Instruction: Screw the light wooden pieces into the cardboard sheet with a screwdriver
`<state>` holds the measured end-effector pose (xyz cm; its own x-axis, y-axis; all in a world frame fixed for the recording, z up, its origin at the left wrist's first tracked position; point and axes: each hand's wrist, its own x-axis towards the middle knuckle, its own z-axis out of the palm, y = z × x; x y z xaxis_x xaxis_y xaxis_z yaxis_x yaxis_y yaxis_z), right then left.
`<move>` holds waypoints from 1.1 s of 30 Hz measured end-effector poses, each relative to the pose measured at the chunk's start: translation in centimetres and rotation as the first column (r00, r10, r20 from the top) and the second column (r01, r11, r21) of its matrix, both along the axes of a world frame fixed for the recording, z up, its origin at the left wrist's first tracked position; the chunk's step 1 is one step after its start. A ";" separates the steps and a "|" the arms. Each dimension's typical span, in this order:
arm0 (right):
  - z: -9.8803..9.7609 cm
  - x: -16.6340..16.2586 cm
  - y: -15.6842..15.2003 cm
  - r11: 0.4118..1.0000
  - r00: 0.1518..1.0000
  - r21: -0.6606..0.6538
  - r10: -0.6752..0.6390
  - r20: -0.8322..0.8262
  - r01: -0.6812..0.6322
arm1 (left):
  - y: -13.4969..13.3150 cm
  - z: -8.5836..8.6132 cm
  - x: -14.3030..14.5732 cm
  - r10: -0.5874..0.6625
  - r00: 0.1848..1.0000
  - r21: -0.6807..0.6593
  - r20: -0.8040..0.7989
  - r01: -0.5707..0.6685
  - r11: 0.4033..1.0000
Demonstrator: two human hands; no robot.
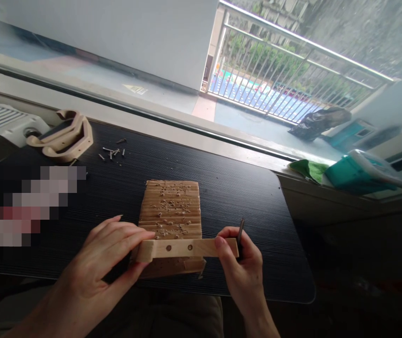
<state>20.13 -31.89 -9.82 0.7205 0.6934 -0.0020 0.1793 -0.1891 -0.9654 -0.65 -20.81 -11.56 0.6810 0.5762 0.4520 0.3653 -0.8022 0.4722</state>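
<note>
My left hand (111, 260) pinches the left end of a pale wooden hook (179, 248), which lies level with two round holes facing up. The other end is between the thumb and fingers of my right hand (240, 257). A thin dark metal piece, like a screw or bit (241, 230), also sticks up from my right fingers; its lower part is hidden. Beneath the wooden hook lies a corrugated cardboard block (172, 202), its top covered with punctures and torn bits.
More curved wooden hooks (76, 141) sit at the table's back left, with several screws (114, 152) nearby. The dark table (250, 192) ends at a rounded right edge. A window sill (172, 136) runs behind it, with a green cloth (308, 170) and a teal container (355, 172).
</note>
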 end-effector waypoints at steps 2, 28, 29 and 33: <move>-0.3 0.3 0.4 0.999 0.999 -0.005 0.037 0.009 -0.037 | 0.5 -0.1 0.2 -0.002 1.000 0.011 -0.007 0.002 1.000; -0.4 5.9 -5.2 0.939 0.913 0.172 -0.226 -0.341 0.297 | 7.1 5.6 12.6 -0.514 0.606 -0.327 -0.607 0.399 0.857; -0.5 6.1 -5.8 0.937 0.911 0.174 -0.230 -0.342 0.302 | 7.6 5.8 12.8 -0.455 0.609 -0.303 -0.650 0.341 0.890; -1.1 7.2 -7.2 0.907 0.879 0.191 -0.283 -0.384 0.376 | 8.7 5.8 10.9 -0.184 0.639 -0.229 -0.747 0.013 0.973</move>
